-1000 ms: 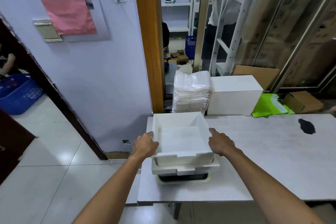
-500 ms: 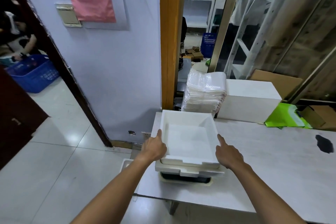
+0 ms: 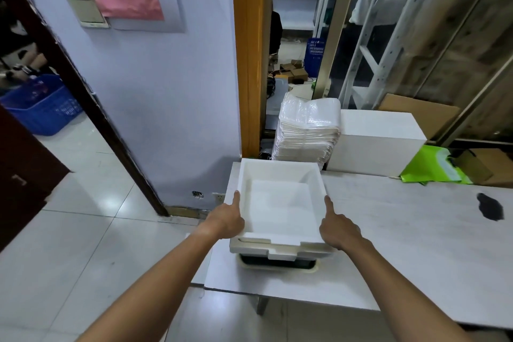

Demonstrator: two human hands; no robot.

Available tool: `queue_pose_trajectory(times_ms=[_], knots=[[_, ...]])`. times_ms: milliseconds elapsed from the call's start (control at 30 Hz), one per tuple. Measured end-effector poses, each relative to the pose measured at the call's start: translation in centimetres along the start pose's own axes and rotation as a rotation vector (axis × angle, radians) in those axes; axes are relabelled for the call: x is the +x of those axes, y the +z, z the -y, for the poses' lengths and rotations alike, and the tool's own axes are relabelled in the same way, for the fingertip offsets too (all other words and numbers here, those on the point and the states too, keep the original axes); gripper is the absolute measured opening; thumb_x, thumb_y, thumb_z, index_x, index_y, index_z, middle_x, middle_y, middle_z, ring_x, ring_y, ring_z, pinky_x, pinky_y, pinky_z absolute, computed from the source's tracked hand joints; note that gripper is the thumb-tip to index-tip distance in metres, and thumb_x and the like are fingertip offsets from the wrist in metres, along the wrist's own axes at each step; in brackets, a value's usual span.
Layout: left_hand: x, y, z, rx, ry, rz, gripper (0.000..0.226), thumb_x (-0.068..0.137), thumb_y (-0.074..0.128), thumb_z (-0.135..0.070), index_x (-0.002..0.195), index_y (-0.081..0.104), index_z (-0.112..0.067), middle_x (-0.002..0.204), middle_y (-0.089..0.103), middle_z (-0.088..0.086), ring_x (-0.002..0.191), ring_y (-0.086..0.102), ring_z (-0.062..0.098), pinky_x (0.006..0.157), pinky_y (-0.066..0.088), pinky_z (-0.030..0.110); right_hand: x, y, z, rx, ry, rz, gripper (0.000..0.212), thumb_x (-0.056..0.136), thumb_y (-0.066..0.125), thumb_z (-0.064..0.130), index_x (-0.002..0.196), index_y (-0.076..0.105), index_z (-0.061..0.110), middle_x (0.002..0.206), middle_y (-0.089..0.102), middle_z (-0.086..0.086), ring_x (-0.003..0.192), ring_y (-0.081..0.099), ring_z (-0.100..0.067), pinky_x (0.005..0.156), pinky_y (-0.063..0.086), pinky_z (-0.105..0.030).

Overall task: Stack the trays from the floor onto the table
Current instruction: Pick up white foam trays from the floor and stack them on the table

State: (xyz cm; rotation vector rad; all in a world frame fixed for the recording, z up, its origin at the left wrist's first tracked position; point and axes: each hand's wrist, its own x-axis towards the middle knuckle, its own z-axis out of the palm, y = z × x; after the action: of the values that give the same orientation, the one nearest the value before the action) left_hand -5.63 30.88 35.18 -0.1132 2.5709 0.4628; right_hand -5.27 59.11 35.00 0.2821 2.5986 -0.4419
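A white foam tray [image 3: 280, 203] sits on top of a stack at the left end of the white table [image 3: 402, 244]. Under it lies another white tray [image 3: 280, 251], and below that a dark tray with a cream rim [image 3: 277, 265]. My left hand [image 3: 226, 221] grips the top tray's left side, thumb stretched along the rim. My right hand [image 3: 337, 228] grips its right side the same way. The fingers of both hands are hidden behind the tray walls.
Behind the stack stand a pile of plastic-wrapped white sheets [image 3: 306, 130] and a white foam box [image 3: 377, 141]. A green bag [image 3: 433, 166] and cardboard box [image 3: 483, 166] lie at the far right. A black stain [image 3: 490, 207] marks the table. Tiled floor [image 3: 83, 230] and a blue basket [image 3: 39, 108] lie left.
The top tray has settled lower onto the stack. Both hands stayed on its sides, and the thumbs now lie stretched along the rim. My view has swung a little to the left.
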Motion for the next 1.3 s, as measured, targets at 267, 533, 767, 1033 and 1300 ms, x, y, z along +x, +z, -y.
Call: queue_pose_trajectory(times_ms=[267,533,767,1033,1300], knots=[[-0.1,1.1,0.0,0.060,0.010,-0.030,0.078,0.094,0.038,-0.020,0.158,-0.007,-0.023,0.091,0.056,0.010,0.082,0.057,0.027,0.076,0.050,0.040,0.3,1.0,-0.2,-0.026,0.000,0.010,0.090,0.090,0.039,0.012,0.157,-0.019,0.022,0.080,0.057,-0.002,0.064,0.051,-0.018,0.063,0.037,-0.033],[0.9,2.3,0.8,0.067,0.011,-0.049,0.081,0.092,0.039,-0.021,0.158,-0.008,-0.023,0.078,0.054,0.005,0.075,0.058,0.026,0.067,0.051,0.040,0.6,1.6,-0.4,-0.066,-0.012,-0.020,0.090,0.092,0.040,0.011,0.157,-0.022,0.017,0.077,0.055,-0.001,0.062,0.048,-0.016,0.060,0.038,-0.031],[1.5,2.4,1.2,0.033,0.013,-0.018,0.083,0.091,0.041,-0.023,0.157,-0.009,-0.025,0.083,0.059,0.008,0.073,0.057,0.025,0.059,0.044,0.035,1.4,1.8,-0.6,-0.175,-0.026,-0.051,0.088,0.093,0.040,0.015,0.157,-0.020,0.013,0.077,0.051,0.000,0.062,0.047,-0.017,0.065,0.041,-0.034],[2.1,3.4,2.3,-0.009,0.017,0.001,0.084,0.093,0.042,-0.030,0.156,-0.013,-0.029,0.104,0.063,0.017,0.083,0.060,0.032,0.070,0.050,0.039,1.0,2.9,-1.1,-0.141,-0.045,-0.063,0.093,0.090,0.040,0.010,0.155,-0.025,0.018,0.071,0.054,0.000,0.056,0.046,-0.017,0.052,0.033,-0.030],[0.9,3.3,1.8,0.171,0.038,-0.081,0.080,0.099,0.038,-0.037,0.157,-0.014,-0.017,0.106,0.064,0.020,0.084,0.057,0.034,0.070,0.043,0.039,1.9,3.7,-1.5,-0.093,-0.051,-0.074,0.092,0.092,0.040,0.012,0.154,-0.027,0.022,0.089,0.061,-0.006,0.066,0.051,-0.022,0.064,0.039,-0.033]])
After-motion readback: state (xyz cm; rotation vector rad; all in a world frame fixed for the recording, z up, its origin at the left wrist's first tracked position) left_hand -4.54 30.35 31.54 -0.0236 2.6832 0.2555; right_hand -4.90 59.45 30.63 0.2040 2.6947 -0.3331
